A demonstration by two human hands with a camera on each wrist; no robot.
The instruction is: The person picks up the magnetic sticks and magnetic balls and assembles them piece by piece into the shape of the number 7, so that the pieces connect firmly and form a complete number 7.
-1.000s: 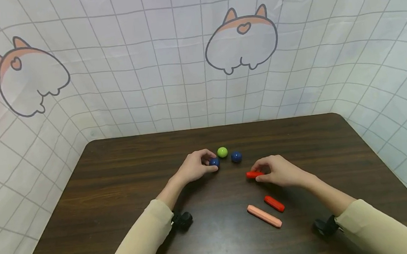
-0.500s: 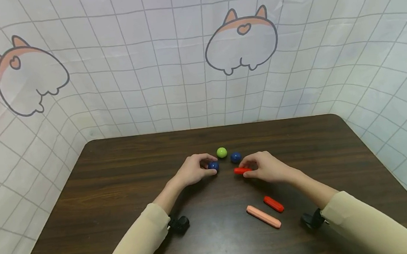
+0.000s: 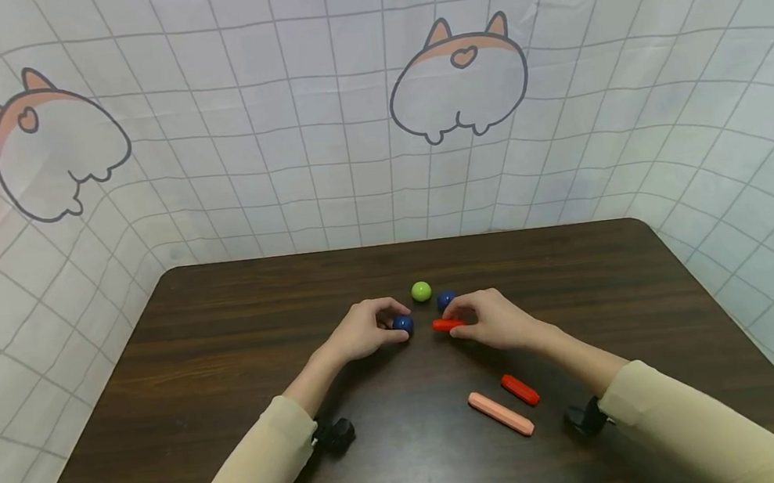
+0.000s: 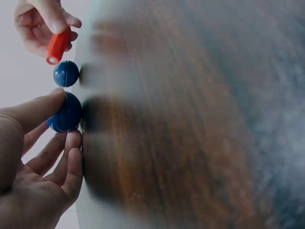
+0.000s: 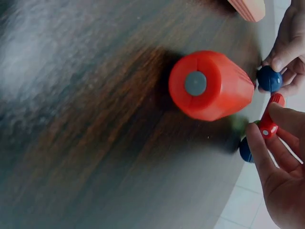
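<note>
My left hand (image 3: 363, 332) pinches a glossy blue ball (image 3: 403, 325) between thumb and fingers, low over the dark wooden table (image 3: 243, 351). To its right, my right hand (image 3: 498, 320) holds a short red rod (image 3: 444, 324) by thumb and fingertips. One rod end points left at the held ball, with a small gap between them in the head view. A pale round spot shows on the rod's end (image 4: 53, 60) in the left wrist view. Just behind the right fingers lies a second blue ball (image 3: 445, 299), partly covered by them.
A lime green ball (image 3: 421, 291) lies behind the hands. Nearer my body are another short red rod (image 3: 520, 390), grey at its end (image 5: 195, 83), and a longer peach rod (image 3: 500, 414). A white grid-patterned cloth (image 3: 322, 162) stands around the table's back and sides.
My right hand has moved left with the red rod, closing on the left hand. My left hand has drawn slightly left and nearer my body with the blue ball.
</note>
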